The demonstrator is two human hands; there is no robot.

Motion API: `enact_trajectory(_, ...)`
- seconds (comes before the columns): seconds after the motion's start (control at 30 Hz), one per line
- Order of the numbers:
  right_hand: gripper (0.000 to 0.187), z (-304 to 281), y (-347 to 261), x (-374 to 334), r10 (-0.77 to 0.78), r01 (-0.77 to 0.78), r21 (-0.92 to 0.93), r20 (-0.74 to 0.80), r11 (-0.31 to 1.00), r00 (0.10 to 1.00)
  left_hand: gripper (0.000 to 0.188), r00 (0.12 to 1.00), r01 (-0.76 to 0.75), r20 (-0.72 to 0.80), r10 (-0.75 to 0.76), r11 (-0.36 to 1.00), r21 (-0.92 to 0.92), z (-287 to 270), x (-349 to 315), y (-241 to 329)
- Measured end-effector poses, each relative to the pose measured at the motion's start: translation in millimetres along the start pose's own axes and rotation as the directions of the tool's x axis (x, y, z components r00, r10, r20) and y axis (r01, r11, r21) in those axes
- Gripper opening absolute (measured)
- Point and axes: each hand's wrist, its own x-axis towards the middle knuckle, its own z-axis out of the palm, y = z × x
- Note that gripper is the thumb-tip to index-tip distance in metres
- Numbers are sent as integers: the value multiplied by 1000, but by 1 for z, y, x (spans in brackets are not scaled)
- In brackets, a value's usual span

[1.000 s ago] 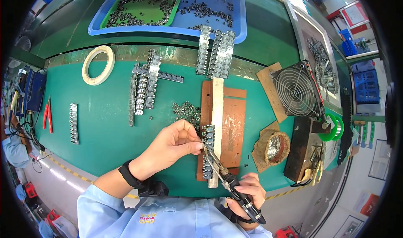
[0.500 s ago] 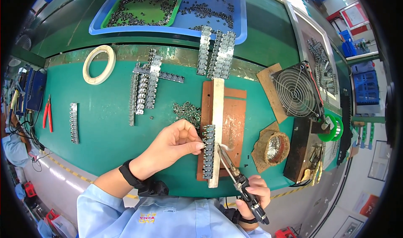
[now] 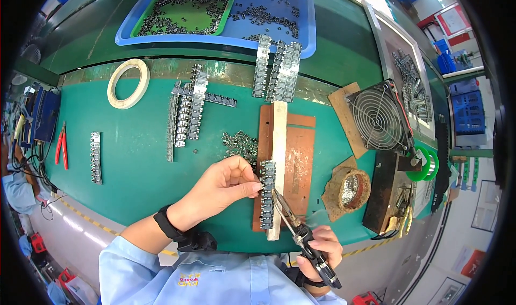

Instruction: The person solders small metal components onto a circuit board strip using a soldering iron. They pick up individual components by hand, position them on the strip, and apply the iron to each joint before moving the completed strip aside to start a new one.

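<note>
A narrow strip of small dark circuit boards (image 3: 267,205) lies lengthwise against a pale bar (image 3: 279,138) on a brown board (image 3: 298,149). From the left, my left hand (image 3: 223,185) reaches to the strip's edge. Its thumb and forefinger are pinched there; whatever sits between them is too small to name. My right hand (image 3: 325,247) grips a soldering iron (image 3: 302,235) with a black handle. The iron's tip meets the strip's right side, close to my left fingertips. Left of the brown board lies a heap of small metal parts (image 3: 240,145).
More board strips (image 3: 198,101) lie crossed at the back left; others rest by a blue tray (image 3: 215,41) of small dark parts. Also around are a tape roll (image 3: 114,87), red-handled pliers (image 3: 64,149), a fan (image 3: 378,117), a round pot (image 3: 355,189) and a green solder spool (image 3: 430,165).
The soldering iron's tip has shifted slightly left and toward the strip, and my right hand has moved a little left with it. My left hand keeps its pinch in place.
</note>
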Motion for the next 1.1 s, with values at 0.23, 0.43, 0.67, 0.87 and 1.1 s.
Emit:
enact_trajectory(0.23,40,2,0,2,-5,5,-21,23,1000,1000,12,1000,3,-10,-3,1000,7,0,0,0)
enact_trajectory(0.43,40,4,1,5,-11,12,-20,59,1000,998,9,1000,6,0,-6,999,39,0,-1,1)
enact_trajectory(0.67,39,5,4,4,-7,8,-17,57,1000,998,8,1000,20,2,-21,998,53,0,-1,2)
enact_trajectory(0.87,38,7,4,6,-9,11,-32,54,999,998,8,1000,26,6,-26,998,60,0,-1,3)
enact_trajectory(1.1,38,6,4,5,-15,17,-38,60,999,998,8,999,34,-2,-34,998,62,0,-1,4)
